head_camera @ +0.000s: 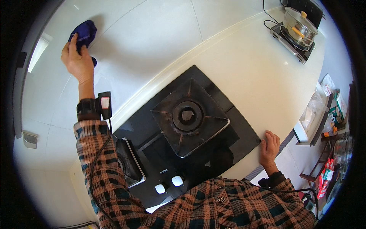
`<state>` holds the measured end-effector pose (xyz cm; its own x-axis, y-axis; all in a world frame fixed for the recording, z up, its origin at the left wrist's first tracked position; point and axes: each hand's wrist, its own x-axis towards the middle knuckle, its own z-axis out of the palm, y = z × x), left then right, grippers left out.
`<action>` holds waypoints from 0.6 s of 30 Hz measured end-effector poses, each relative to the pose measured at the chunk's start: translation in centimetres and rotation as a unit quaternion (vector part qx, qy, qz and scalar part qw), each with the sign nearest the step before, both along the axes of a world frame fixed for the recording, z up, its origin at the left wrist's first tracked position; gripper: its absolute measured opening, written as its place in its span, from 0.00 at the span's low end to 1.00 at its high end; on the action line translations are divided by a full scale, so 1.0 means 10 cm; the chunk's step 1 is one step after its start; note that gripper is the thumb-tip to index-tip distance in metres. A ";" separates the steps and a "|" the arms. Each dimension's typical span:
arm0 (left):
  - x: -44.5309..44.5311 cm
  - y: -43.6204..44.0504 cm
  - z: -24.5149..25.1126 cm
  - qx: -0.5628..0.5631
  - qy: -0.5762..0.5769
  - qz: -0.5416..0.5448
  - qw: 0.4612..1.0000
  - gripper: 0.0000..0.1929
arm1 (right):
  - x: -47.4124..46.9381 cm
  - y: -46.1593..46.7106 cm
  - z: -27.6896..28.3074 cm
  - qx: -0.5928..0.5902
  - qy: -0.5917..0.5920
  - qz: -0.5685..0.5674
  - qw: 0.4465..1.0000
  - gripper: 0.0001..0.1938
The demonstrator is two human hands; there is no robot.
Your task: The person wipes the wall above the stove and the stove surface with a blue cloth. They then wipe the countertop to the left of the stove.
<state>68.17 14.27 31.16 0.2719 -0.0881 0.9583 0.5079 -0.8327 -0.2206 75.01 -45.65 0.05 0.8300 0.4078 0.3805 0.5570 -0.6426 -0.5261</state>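
My left hand [76,61] presses a dark blue cloth [85,31] flat against the pale tiled wall [148,37] behind the stove. Part of the cloth shows beneath the palm and past the thumb side. Far to the right, my right hand [269,148] rests with bent fingers on the cream countertop [246,71], beside the corner of a black glass gas hob [211,83]. Nothing is seen in that hand. Between my arms lies the hob, with a square burner grate [165,114] and two white knobs [177,181]. My left sleeve covers part of the second burner [128,163].
At the far right end of the counter, a lidded glass pot [300,28] stands on an electric cooker [291,48]. An open drawer [310,114] holds plastic bags. A wall socket [30,139] is at left. Cables [98,160] run from both wrist straps.
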 end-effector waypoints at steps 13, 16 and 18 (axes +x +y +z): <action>-0.47 -0.04 -2.13 -0.153 0.249 0.018 0.956 0.21 | -0.01 -0.02 -0.01 -0.006 0.005 -0.003 1.000 0.14; -0.57 -0.16 -2.30 -0.364 0.358 0.095 0.855 0.21 | -0.01 -0.02 0.01 -0.002 0.003 -0.001 1.000 0.14; -0.51 -0.15 -2.07 -0.264 0.322 0.048 0.908 0.22 | 0.00 -0.02 0.01 0.002 -0.008 0.001 1.000 0.14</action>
<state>63.09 12.78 10.43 0.7734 0.3902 0.4996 0.4901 -0.8679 -0.0809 74.97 -45.89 0.19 0.8230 0.4085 0.3947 0.5667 -0.6390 -0.5202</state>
